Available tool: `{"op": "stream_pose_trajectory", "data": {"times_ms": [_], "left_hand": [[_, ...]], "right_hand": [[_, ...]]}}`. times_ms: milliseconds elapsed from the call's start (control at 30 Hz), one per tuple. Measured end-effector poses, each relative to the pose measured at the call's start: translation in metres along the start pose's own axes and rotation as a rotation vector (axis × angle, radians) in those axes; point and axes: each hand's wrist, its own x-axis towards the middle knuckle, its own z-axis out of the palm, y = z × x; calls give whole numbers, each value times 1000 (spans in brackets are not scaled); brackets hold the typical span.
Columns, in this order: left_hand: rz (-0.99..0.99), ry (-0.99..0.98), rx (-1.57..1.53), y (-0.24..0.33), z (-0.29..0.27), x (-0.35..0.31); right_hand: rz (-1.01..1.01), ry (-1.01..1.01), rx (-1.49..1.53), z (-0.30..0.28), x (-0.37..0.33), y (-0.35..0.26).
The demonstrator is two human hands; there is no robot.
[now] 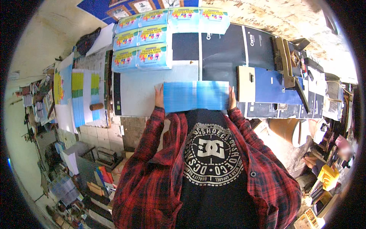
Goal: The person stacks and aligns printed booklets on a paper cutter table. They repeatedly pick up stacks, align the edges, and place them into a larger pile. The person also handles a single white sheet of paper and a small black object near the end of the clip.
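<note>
In my head view, the block of thin blue-edged sheets (196, 96) sits in the centre, close in front of the black T-shirt (215, 194). I see it packed in two rows side by side, with a seam near the middle. The left hand (159, 97) has its fingers pressed along the left end, and the right hand (232, 98) has its fingers against the right end, so I read both as gripping the block between them. I can't tell whether the block rests on the tabletop (143, 89) or is held just above it.

Beyond the left hand I have stacks of light-blue printed booklets (152, 34) in neat rows, with more continuing right along the far edge. Dark printed sheets (223, 51) cover the tabletop beyond the block and to its right. Near the right hand, a blue board (268, 86) with a cream strip lies under part of a wood-and-metal device (284, 66). Well to my left, a brown cylinder (96, 106) lies by spread blue, green and white sheets (77, 103).
</note>
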Motion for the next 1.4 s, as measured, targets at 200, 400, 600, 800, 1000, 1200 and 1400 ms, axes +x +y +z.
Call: {"op": "stream_pose_trajectory", "data": {"times_ms": [200,400,600,800,1000,1200,1400], "left_hand": [[-120,-110,-171,-8,-6,-16],[-29,-460,633,85,-51,-8],[-161,-200,462,68,-35,-8],[-171,-117,425,59,-28,-12],[-47,-218,514,35,-22,0],[73,-288,392,76,-45,9],[80,-435,540,89,-59,11]], "right_hand": [[-65,-390,-802,-15,-19,-31],[-257,-547,-1510,-2,-19,-61],[-704,-212,-1443,-7,-19,-17],[-443,-165,-1342,13,-39,-38],[-644,-343,-1428,-7,-11,-37],[-622,-254,-1526,-20,-2,-35],[-621,-263,-1438,0,-12,-41]]}}
